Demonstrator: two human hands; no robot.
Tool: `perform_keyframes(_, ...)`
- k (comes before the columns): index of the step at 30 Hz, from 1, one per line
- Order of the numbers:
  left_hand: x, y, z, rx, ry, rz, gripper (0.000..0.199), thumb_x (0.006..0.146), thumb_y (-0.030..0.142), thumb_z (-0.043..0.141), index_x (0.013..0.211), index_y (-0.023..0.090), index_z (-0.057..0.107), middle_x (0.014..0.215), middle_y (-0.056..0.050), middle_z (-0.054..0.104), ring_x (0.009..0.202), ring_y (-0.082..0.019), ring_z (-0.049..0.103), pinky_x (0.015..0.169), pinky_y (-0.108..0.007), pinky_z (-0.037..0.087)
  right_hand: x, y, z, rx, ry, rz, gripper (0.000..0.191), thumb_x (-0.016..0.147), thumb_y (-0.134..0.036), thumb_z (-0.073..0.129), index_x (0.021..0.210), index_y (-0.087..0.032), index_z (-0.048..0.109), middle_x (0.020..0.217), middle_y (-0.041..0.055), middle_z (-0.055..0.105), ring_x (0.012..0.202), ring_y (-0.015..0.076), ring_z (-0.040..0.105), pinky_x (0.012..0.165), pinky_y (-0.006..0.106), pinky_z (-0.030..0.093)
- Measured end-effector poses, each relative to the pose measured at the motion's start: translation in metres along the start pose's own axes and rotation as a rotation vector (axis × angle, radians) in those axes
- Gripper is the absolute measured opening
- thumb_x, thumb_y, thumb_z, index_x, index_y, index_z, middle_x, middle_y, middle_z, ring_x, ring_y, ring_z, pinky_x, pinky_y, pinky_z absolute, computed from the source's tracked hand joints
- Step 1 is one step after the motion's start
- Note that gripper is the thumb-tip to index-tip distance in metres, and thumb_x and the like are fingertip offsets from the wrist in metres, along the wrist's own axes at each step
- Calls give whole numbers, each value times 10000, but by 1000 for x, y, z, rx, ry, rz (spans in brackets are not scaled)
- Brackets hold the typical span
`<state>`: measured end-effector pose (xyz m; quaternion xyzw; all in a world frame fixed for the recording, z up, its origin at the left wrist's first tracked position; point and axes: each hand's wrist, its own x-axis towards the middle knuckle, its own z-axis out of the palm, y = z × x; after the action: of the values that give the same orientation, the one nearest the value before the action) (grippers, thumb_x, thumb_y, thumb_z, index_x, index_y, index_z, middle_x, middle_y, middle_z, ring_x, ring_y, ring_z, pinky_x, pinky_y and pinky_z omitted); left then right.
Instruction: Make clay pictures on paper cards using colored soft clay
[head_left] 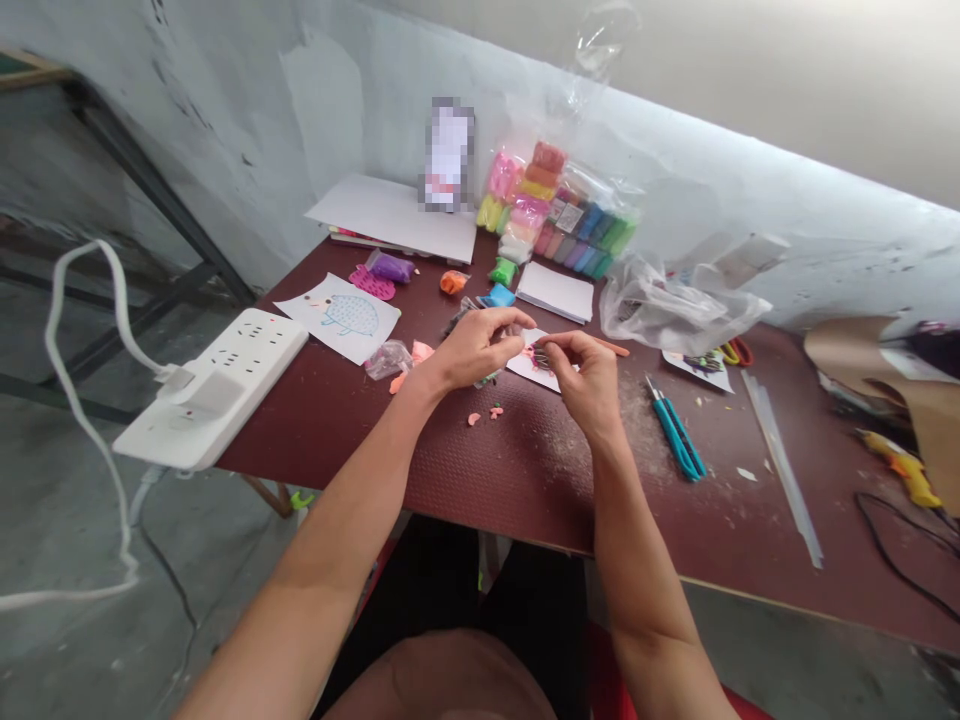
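Note:
Near the table's middle, a small white card (523,366) with pink and dark shapes lies partly under my hands. My left hand (482,348) is over the card's left side, its thumb and fingers apart, with nothing visible between them. On the right, my right hand (585,372) bends over the card with fingers pinched together; what they hold, if anything, is too small to name. Small pink clay bits (474,420) lie just in front. Clear wrappers and a peach clay lump (421,352) sit beside my left wrist.
A power strip (247,345) overhangs the left edge near a hedgehog drawing (346,316). Bagged coloured clay (577,235) and a phone (448,155) stand against the wall. Teal scissors (679,435), clear sticks (784,470) and a yellow glue gun (904,470) lie right.

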<state>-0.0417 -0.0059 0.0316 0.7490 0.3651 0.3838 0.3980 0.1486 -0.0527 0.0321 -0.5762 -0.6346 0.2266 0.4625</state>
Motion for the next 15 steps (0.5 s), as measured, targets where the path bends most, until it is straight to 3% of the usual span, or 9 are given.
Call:
perform_keyframes(8,-1,2,3,60,-32,12,313,866,242,620,1110,131,783,908,-53,764,758,-157,630,725,-287,505,1,6,0,96,-65,58,236,837,-428,736,844,-193,750,744,30,711,629,139,548,614,300,443)
perform_keyframes(15,0,-3,6,130,-17,9,289,880,256,640,1102,141,785,892,-55,766,798,-180,670,771,-301,534,2,3,0,68,-18,56,289,877,-459,711,747,-203,685,644,-2,644,587,132,522,575,282,412)
